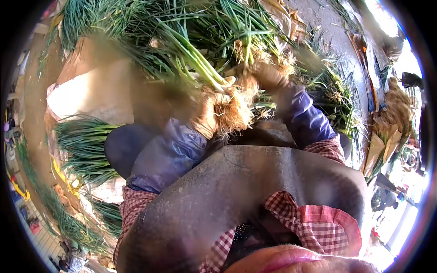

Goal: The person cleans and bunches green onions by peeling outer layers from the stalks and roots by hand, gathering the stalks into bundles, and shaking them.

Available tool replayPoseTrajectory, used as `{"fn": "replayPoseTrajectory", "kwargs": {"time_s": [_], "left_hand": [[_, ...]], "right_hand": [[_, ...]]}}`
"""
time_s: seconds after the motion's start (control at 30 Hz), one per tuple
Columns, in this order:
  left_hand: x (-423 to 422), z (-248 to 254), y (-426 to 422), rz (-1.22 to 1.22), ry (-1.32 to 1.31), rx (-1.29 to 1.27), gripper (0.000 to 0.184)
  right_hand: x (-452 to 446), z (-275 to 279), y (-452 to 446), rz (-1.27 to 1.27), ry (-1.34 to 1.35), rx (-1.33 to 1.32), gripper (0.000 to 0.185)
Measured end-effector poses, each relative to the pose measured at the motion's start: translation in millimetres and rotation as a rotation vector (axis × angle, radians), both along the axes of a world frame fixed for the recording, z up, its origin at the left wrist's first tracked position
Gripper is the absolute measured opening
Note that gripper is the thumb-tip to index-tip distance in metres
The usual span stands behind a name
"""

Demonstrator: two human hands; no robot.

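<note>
My left hand (207, 111), in a tan glove, is closed around a bunch of spring onions (200, 59) near its root end. The tangled, pale brown roots (233, 111) face me, and the green leaves reach up and left. To the right of the bunch is my right hand (269, 76), also gloved and smeared by motion. Its fingers are near the roots and pale stalks, but I cannot tell whether they grip anything. A large heap of spring onions (200, 20) lies just beyond both hands.
Another bundle of spring onions (86, 145) lies at left beside my knee. Brown paper (91, 86) is spread on the floor above it. More loose spring onions (334, 95) lie at right on the wet floor (318, 18). A dark apron (218, 191) covers my lap.
</note>
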State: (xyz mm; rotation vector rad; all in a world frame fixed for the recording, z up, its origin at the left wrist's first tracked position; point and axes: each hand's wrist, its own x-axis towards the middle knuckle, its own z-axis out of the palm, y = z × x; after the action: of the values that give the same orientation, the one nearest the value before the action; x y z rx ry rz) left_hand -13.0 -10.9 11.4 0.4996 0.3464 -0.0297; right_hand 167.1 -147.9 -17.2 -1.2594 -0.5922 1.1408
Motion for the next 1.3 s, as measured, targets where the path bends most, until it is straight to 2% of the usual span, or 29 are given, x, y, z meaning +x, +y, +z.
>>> {"fn": "replayPoseTrajectory", "kwargs": {"time_s": [0.07, 0.13, 0.2, 0.27, 0.3, 0.33, 0.4, 0.47, 0.53, 0.57, 0.67, 0.7, 0.73, 0.8, 0.83, 0.87, 0.93, 1.0, 1.07, 1.1, 1.13, 1.2, 1.23, 1.27, 1.3], "left_hand": [[0, 3, -1, -0.054, -0.044, -0.058, 0.048], [-4, 7, -3, -0.101, 0.018, -0.039, 0.045], [-7, 8, -1, -0.121, -0.009, -0.103, 0.039], [-10, 8, -2, -0.099, -0.008, -0.154, 0.037], [-11, 10, -3, -0.078, -0.004, -0.209, 0.036], [-10, 12, -5, -0.083, -0.012, -0.21, 0.036], [-8, 19, -9, 0.007, 0.07, -0.166, 0.025], [-8, 18, -7, -0.041, 0.028, -0.17, 0.023], [-9, 13, -7, -0.064, 0.073, -0.12, 0.021], [-8, 12, -7, -0.057, 0.042, -0.099, 0.022], [-3, 3, -6, -0.079, -0.014, -0.029, 0.028], [-5, 9, -5, -0.091, 0.033, -0.066, 0.027], [-5, 6, -5, -0.085, 0.033, -0.069, 0.027], [-4, 1, -4, -0.118, 0.047, -0.037, 0.023], [-5, 1, -3, -0.118, 0.016, -0.072, 0.023], [-4, 1, -3, -0.119, 0.015, -0.071, 0.023], [-3, -1, -6, 0.004, 0.054, -0.096, 0.026], [-2, -2, -7, 0.008, 0.016, -0.124, 0.033], [3, -8, -6, -0.015, -0.041, 0.067, 0.038], [2, -11, -6, -0.014, -0.042, 0.067, 0.038], [2, -14, -4, -0.044, -0.019, 0.133, 0.037], [-1, -13, -4, -0.11, 0.031, 0.26, 0.035], [0, -3, -9, -0.068, 0.028, 0.314, 0.035], [0, -5, -10, -0.071, 0.025, 0.313, 0.035], [0, -5, -11, -0.036, 0.026, 0.32, 0.035]], "right_hand": [[-20, -18, -4, -0.045, -0.129, -0.25, 0.033], [-47, 7, 5, -0.109, -0.125, -0.093, 0.032], [-46, 14, 7, -0.046, -0.603, 0.013, 0.034], [-51, 31, 9, -0.156, -0.281, 0.077, 0.037], [-51, 37, 7, -0.153, -0.359, 0.025, 0.039], [-53, 45, 11, -0.17, -0.523, 0.1, 0.042], [-55, 54, 12, -0.195, -0.436, -0.023, 0.041], [-61, 66, 16, -0.225, -0.37, -0.035, 0.041], [-64, 81, 19, -0.094, -0.791, -0.154, 0.041], [-63, 81, 22, -0.103, -0.87, -0.179, 0.041], [-48, 58, 17, -0.039, -0.938, -0.242, 0.04], [-58, 68, 20, -0.114, -0.768, -0.108, 0.039], [-58, 68, 20, -0.108, -0.768, -0.109, 0.039], [-56, 68, 20, -0.025, -1.036, -0.185, 0.037], [-62, 64, 21, -0.15, -0.655, -0.01, 0.035], [-59, 60, 18, -0.152, -0.655, -0.009, 0.035], [-46, 50, 12, -0.193, -0.187, -0.064, 0.037], [-39, 42, 12, -0.222, -0.204, -0.055, 0.041], [-34, 41, 10, -0.381, -0.13, -0.147, 0.041], [-34, 36, 12, -0.515, -0.114, -0.07, 0.04], [-30, 41, 11, -0.6, -0.106, -0.187, 0.04], [-23, 44, 10, -0.673, -0.135, -0.211, 0.041], [-27, 49, 12, -0.647, -0.32, -0.253, 0.036], [-25, 60, 13, -0.58, -0.258, -0.424, 0.031], [-24, 59, 12, -0.481, -0.238, -0.41, 0.029]]}}
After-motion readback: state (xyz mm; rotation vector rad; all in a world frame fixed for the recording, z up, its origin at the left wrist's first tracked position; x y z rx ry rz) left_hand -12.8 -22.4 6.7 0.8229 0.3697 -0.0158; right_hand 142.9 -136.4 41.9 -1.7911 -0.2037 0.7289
